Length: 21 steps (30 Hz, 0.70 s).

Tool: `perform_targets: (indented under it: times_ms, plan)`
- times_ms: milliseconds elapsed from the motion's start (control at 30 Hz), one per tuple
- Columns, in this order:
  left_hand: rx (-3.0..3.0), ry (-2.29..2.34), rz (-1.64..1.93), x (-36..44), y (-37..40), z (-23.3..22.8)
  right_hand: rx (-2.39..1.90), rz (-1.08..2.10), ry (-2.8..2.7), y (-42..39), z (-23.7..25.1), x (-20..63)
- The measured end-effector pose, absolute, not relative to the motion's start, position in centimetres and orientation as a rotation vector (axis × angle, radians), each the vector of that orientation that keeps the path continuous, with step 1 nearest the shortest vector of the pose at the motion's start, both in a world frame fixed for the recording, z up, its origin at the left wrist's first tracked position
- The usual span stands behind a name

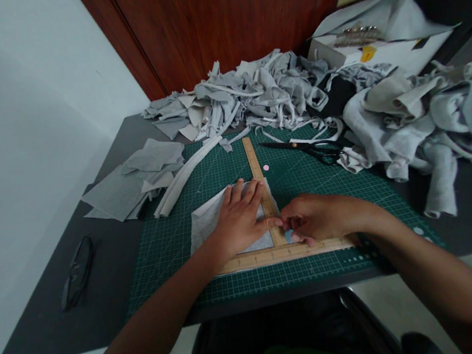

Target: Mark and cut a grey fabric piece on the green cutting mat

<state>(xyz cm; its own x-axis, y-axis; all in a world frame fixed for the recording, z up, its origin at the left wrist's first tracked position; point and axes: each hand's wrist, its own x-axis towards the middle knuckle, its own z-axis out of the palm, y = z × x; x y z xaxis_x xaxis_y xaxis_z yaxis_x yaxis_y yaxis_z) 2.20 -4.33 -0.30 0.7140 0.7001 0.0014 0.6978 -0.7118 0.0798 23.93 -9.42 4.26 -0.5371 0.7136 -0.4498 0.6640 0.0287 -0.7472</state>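
Observation:
A light-grey piece of fabric (202, 224) lies on the green cutting mat (165, 270). On top of it rests a wooden T-shaped ruler (253, 159), its long crosspiece toward me and its narrow blade pointing away. My left hand (243, 211) presses flat on the fabric, fingers spread, with fingertips and thumb reaching the blade. Just right of the blade, my right hand (317, 218) is closed in a pinch on a small light-blue piece (288, 235), possibly tailor's chalk, at the fabric's edge. Its fingers hide most of that piece.
Black scissors (318, 150) and a small pink disc (266, 168) lie beyond my hands. Grey fabric sheets (130, 181) and eyeglasses (77, 272) are at left. Scraps (250, 92) heap along the back. Rolled fabric (414, 121) and a white box (400, 60) stand at right.

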Motion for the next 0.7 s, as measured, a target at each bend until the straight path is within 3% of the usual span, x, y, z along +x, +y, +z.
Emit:
perform_targets:
  times_ms: [367, 700]
  plan:
    - [2.853, 1.139, 0.066, 2.1, -4.2, -0.4, -1.199, 1.935, -2.057, -8.6, 3.8, 24.6]
    - [2.849, 1.143, 0.102, 2.2, -4.4, -0.4, -1.423, 1.711, -1.870, -7.5, 3.6, 25.5]
